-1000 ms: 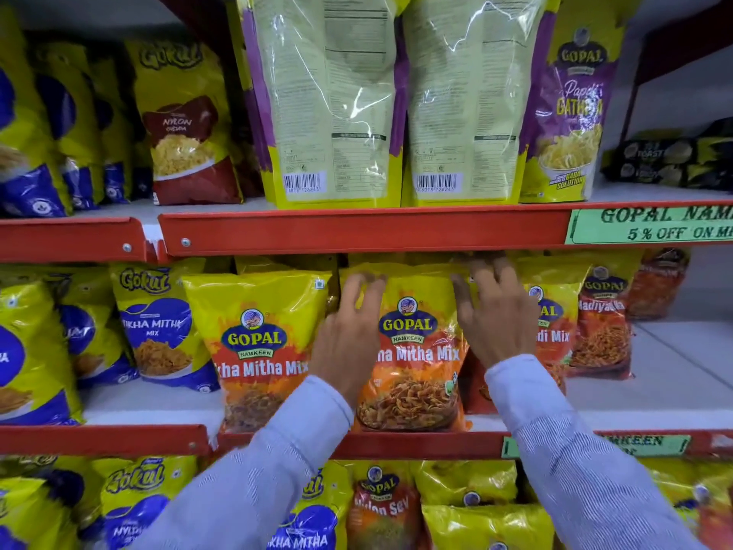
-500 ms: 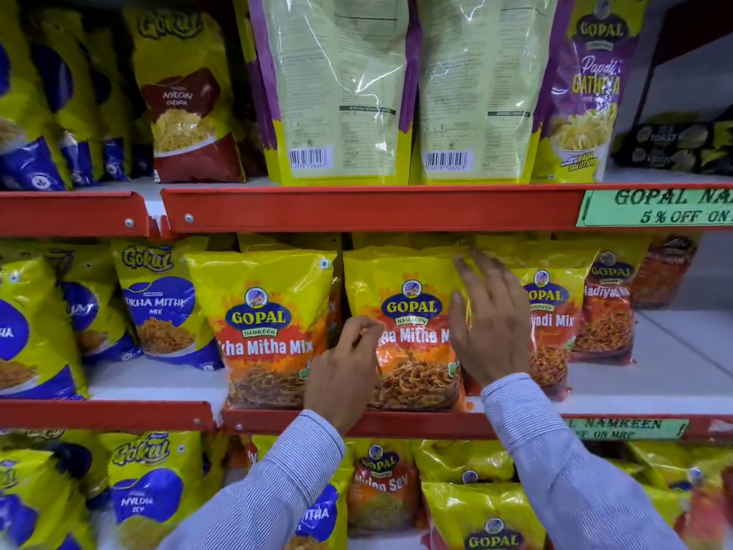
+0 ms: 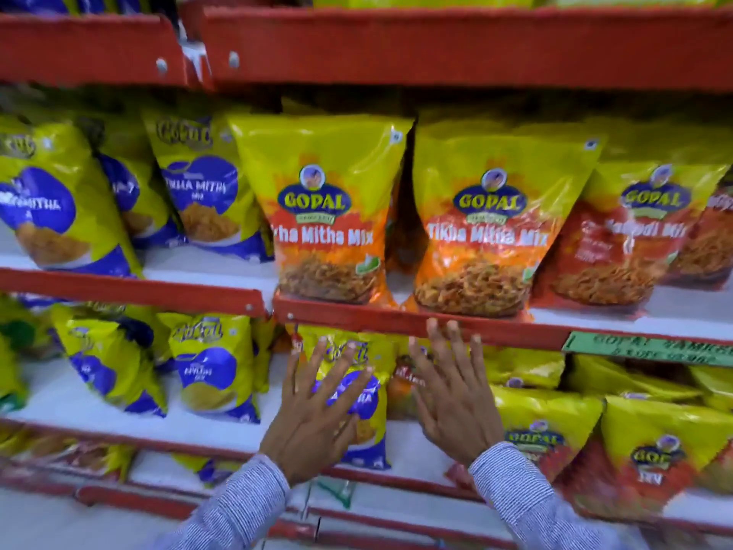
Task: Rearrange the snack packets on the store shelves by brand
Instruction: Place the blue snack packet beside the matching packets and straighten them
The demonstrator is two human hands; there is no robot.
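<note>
Two orange-and-yellow Gopal Tikha Mitha Mix packets [image 3: 323, 216] [image 3: 488, 224] stand side by side on the middle shelf, with a red Gopal packet [image 3: 634, 236] to their right. One shelf lower stands a blue-and-yellow Gokul packet [image 3: 357, 391]. My left hand [image 3: 317, 410] is spread flat in front of that Gokul packet, fingers apart. My right hand [image 3: 452, 394] is open just right of it, fingertips near the red shelf lip [image 3: 396, 319]. Whether either hand touches the packet I cannot tell. Neither hand holds anything.
Blue-and-yellow Gokul packets [image 3: 198, 200] fill the left of the middle and lower shelves. Gopal packets [image 3: 543, 426] crowd the lower shelf at right. A green price label [image 3: 650, 349] hangs on the shelf lip. Red shelf edges run across above and below.
Both hands have left the Gopal packet on the middle shelf and dropped to the shelf below, now spread open by a Gokul packet. The view has tilted downward.
</note>
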